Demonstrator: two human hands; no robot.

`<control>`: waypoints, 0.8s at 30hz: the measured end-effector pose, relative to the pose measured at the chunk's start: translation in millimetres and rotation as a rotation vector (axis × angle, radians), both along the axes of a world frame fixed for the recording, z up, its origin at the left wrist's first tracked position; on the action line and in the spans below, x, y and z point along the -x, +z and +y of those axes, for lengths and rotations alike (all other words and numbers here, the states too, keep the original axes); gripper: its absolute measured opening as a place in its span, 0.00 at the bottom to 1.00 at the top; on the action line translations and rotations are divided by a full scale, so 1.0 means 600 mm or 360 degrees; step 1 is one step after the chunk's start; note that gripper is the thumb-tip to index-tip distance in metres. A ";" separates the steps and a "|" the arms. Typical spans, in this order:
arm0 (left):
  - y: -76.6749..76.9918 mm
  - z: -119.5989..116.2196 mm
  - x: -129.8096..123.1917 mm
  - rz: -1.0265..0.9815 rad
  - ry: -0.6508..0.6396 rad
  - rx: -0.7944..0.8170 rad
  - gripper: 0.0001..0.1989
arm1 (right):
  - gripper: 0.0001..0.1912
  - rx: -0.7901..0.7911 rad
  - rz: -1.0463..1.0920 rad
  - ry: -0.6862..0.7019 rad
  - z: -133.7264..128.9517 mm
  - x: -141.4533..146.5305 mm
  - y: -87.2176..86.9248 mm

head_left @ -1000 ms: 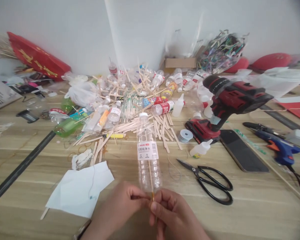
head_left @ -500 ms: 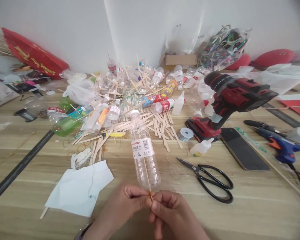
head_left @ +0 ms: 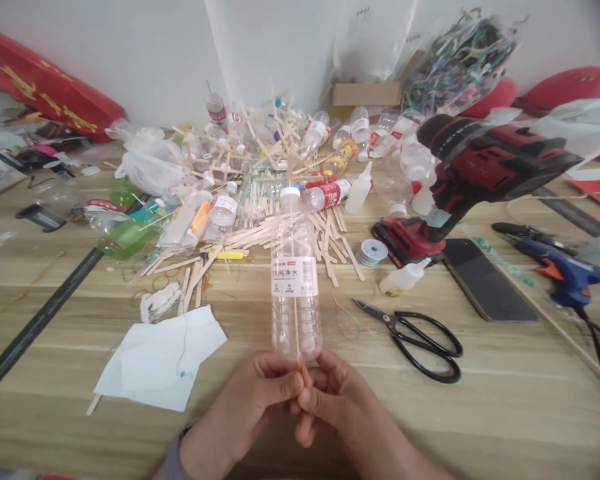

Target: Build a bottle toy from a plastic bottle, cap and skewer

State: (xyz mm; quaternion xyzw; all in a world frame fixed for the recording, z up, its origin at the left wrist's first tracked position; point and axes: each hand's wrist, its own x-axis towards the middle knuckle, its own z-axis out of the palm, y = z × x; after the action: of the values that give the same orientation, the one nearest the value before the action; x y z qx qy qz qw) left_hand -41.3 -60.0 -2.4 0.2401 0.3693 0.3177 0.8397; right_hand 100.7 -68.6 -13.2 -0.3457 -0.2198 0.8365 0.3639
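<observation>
A clear plastic bottle [head_left: 284,283] with a white cap and a white label stands out in front of me, its base at my fingers. A thin wooden stick [head_left: 296,327] runs lengthwise along it; whether inside or against the wall I cannot tell. At the stick's lower end, by a small orange-yellow bit, my left hand [head_left: 273,390] pinches with thumb and forefinger. My right hand [head_left: 327,397] pinches the same spot from the other side, its fingers curled and touching the left. The exact grip is partly hidden by the fingers.
Black-handled scissors [head_left: 410,333] lie to the right, near a glue bottle [head_left: 404,277], a wire spool [head_left: 371,253], a phone [head_left: 487,280] and a red drill [head_left: 490,160]. White paper [head_left: 155,363] lies left. Behind are piled wooden sticks [head_left: 260,233] and bottles. A glue gun [head_left: 555,267] sits far right.
The bottle has swung from a slight leftward lean to nearly straight and shifted a little right. Both hands stay pinched together at its base, slightly higher in view. The camera view has shifted slightly.
</observation>
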 end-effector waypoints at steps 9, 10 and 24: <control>-0.007 -0.001 0.003 -0.0204 0.0074 -0.0031 0.13 | 0.17 -0.0040 -0.0042 0.0038 0.007 -0.005 0.005; -0.006 -0.001 0.002 -0.0207 0.0076 -0.0037 0.13 | 0.17 -0.0043 -0.0086 0.0025 0.007 -0.004 0.005; -0.005 -0.007 -0.004 -0.0175 0.0186 0.0040 0.09 | 0.12 -0.0267 0.0051 -0.0282 -0.010 -0.010 0.003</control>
State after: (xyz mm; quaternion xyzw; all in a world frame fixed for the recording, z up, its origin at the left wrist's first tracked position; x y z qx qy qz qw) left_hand -38.8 -64.4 -5.3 0.1897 0.3400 0.3742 0.8416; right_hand 106.5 -74.9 -11.2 -0.3188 -0.2517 0.7851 0.4675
